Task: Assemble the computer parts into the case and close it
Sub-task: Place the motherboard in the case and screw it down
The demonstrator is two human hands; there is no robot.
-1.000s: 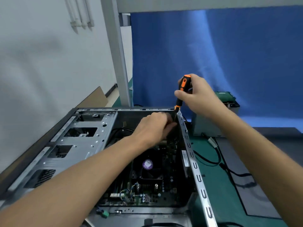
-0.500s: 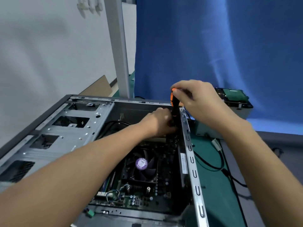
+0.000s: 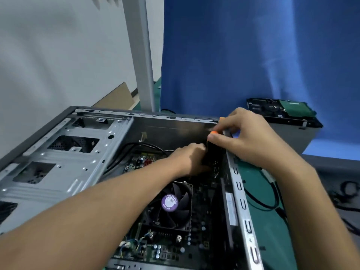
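The open computer case lies on its side, with the motherboard and its black fan inside. My right hand grips the orange-and-black screwdriver by its handle at the far right corner of the case. The tool points down into the case. My left hand reaches in beside the screwdriver's shaft, fingers curled around its lower part; the tip is hidden.
A power supply box with a hard drive on top stands right of the case by the blue backdrop. Black cables trail over the green mat. A white post and cardboard stand behind.
The right hand has lowered the screwdriver deeper into the case corner, so little orange handle shows. The left hand stayed at the shaft. My head moved closer and lower.
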